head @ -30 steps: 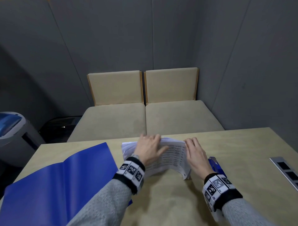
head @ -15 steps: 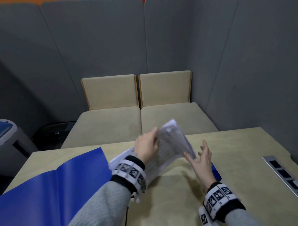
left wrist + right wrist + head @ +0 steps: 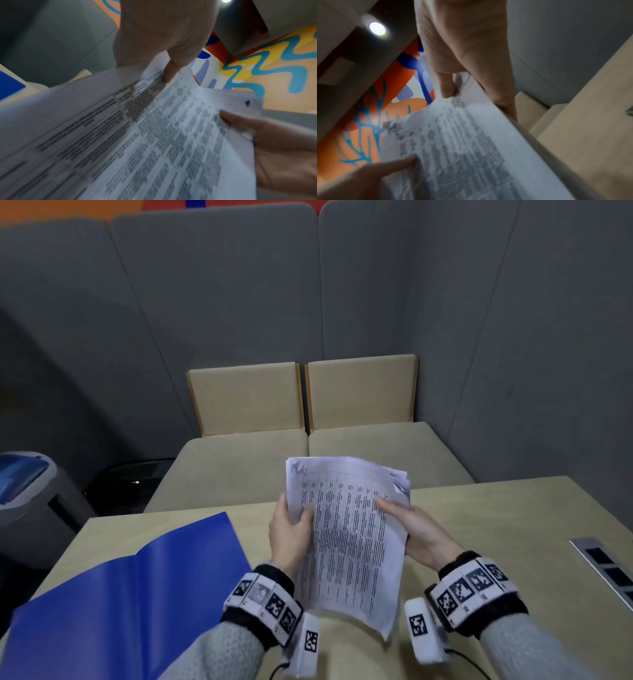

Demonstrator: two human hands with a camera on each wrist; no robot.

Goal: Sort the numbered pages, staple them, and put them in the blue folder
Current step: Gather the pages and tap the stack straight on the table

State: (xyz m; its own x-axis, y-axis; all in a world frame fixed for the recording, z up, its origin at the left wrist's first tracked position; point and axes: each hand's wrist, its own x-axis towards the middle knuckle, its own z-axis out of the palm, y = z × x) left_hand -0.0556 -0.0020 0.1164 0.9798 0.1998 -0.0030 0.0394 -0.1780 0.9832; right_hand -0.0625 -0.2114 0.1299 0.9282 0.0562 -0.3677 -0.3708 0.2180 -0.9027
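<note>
A stack of printed white pages (image 3: 346, 539) is held up off the table, its printed face toward me. My left hand (image 3: 289, 529) grips its left edge, thumb on the front sheet. On the opposite edge my right hand (image 3: 407, 525) pinches the stack with the thumb on top. The same pages (image 3: 163, 135) fill the left wrist view and the pages (image 3: 462, 148) fill the right wrist view, both blurred. The blue folder (image 3: 130, 594) lies open on the table at the left. No stapler shows; the pages and right hand cover the spot beside them.
The beige table (image 3: 496, 542) has a metal socket panel (image 3: 606, 566) at its right edge. Two beige bench seats (image 3: 308, 460) stand beyond the far edge against grey walls. A grey bin with a blue lid (image 3: 24, 484) stands left of the table.
The pages were lying on the table under both hands; both hands have lifted them and turned them upright toward me. The blue stapler beside the right hand is now out of sight.
</note>
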